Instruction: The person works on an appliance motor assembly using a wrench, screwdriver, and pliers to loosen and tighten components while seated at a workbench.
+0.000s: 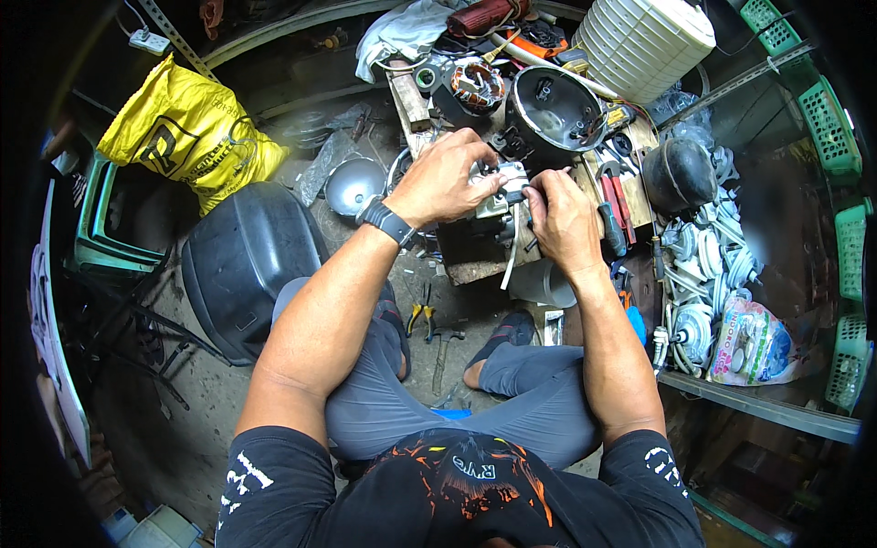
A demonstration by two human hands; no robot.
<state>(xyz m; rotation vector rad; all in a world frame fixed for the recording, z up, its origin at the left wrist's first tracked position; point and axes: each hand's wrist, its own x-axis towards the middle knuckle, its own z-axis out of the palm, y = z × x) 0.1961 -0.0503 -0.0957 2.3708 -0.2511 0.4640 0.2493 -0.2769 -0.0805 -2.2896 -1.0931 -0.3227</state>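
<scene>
My left hand (438, 183), with a dark watch on its wrist, reaches in over a cluttered wooden bench (475, 267). Its fingers are closed on a small pale part (494, 205), whose exact kind I cannot make out. From the other side my right hand (564, 224) pinches a small dark piece (515, 195) against that part. A narrow white strip (512, 251) hangs down below the fingers. Just right of my right hand lie red-handled pliers (618, 199) and a screwdriver (610, 230). Beyond both hands are a stator with copper windings (478, 86) and a round black housing (559, 110).
A metal dome (355, 186) and a black plastic shell (251, 269) stand to the left, near a yellow sack (196, 142). Yellow-handled pliers (421, 313) and a hammer (443, 358) lie on the floor between my feet. White plastic parts (703, 260) pile up at right.
</scene>
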